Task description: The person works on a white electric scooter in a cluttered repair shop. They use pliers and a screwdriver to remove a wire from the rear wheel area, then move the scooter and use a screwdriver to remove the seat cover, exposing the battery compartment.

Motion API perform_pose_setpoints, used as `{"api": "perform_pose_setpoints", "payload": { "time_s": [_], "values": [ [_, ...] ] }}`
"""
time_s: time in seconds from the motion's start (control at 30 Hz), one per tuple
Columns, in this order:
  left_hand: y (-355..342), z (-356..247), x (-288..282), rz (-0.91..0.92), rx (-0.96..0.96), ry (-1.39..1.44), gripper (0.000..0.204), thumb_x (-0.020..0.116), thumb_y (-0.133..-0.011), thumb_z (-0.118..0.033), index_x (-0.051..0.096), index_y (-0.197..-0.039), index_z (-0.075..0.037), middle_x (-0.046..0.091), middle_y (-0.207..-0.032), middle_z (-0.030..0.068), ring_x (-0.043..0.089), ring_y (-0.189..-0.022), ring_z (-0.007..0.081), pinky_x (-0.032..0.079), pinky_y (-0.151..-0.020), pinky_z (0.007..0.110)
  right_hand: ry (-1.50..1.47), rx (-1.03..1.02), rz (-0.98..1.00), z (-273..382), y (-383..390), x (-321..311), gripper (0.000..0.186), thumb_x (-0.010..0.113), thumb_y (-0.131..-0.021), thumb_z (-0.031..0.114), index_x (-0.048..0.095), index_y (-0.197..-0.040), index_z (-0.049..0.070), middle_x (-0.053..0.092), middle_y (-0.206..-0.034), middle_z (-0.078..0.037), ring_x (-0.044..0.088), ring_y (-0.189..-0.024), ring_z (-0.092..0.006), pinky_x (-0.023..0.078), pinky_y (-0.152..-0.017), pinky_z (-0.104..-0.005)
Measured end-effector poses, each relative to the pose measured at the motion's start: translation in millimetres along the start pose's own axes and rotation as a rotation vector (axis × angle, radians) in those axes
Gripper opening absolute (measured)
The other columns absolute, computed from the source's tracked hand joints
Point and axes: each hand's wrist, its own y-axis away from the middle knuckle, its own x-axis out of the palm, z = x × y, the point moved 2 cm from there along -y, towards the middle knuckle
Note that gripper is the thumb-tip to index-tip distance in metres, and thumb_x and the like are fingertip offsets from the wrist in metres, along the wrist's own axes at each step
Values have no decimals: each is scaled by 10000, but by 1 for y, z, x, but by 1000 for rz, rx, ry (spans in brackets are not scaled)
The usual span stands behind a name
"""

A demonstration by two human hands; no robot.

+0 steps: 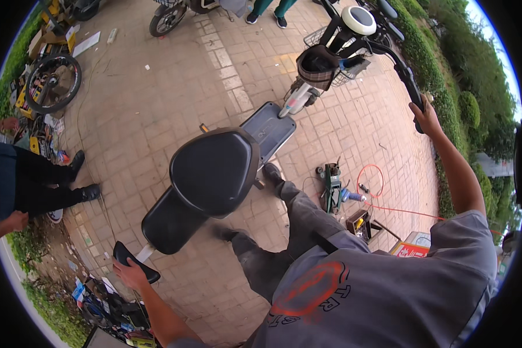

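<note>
An electric scooter stands beside me, its black front seat [214, 168] and lower rear seat [171, 223] at the middle of the view. My right hand [428, 118] is closed round the grip of the handlebar [409, 81] at the upper right. Behind the rear seat, my left hand [132, 275] grasps the black padded backrest [138, 262]; part of its fingers is hidden by the pad. A grey footboard [268, 130] joins the seat part to the white front column [298, 100]. In front of the bars hang a wire basket [351, 69] and a dark checked bag [317, 66].
Right of my legs lie a green tool [332, 188], an orange hose [383, 174] and a toolbox [361, 225]. Another person [26, 180] stands at the left, near a bicycle wheel [53, 83] and piled parts. A second scooter [171, 17] and another person's feet [267, 20] are at the far side.
</note>
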Motion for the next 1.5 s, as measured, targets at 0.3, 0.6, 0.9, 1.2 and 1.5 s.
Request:
{"api": "perform_pose_setpoints", "payload": {
  "time_s": [0.3,0.6,0.9,1.2,1.5],
  "values": [
    [-59,116,27,97,-45,-285,622,534,-923,-355,239,-1453,-213,390,-1383,115,483,-1152,370,466,-886,486,29,84,156,92,91,27,550,626,-841,302,415,-1266,24,562,-725,-76,590,-592,-155,470,-556,-315],
    [-81,33,19,-86,232,126,538,479,-945,-401,439,-1348,-47,392,-1405,192,384,-1277,379,301,-1046,482,-10,-128,114,110,51,1,552,635,-856,262,442,-1313,20,544,-750,-2,534,-640,-73,447,-614,-245],
    [28,-225,-26,-401,497,213,501,476,-939,-423,568,-1187,2,533,-1264,183,464,-1205,332,329,-1033,429,-271,-431,204,60,-10,-6,619,601,-886,406,446,-1303,-24,549,-829,-38,568,-695,-103,465,-633,-267],
    [24,-223,-15,-378,498,401,431,490,-941,-389,614,-1073,1,587,-1174,157,526,-1112,324,398,-951,430,-885,1001,650,-107,139,295,315,638,-847,305,534,-973,35,553,-764,-57,587,-614,-205,488,-482,-325],
    [22,-210,-6,-364,479,480,412,495,-945,-332,621,-1035,49,617,-1110,183,557,-1053,341,410,-936,409,-377,333,1044,-37,188,438,600,752,-745,232,482,-1192,-63,611,-920,-178,632,-763,-220,536,-627,-330]
  ]
}}
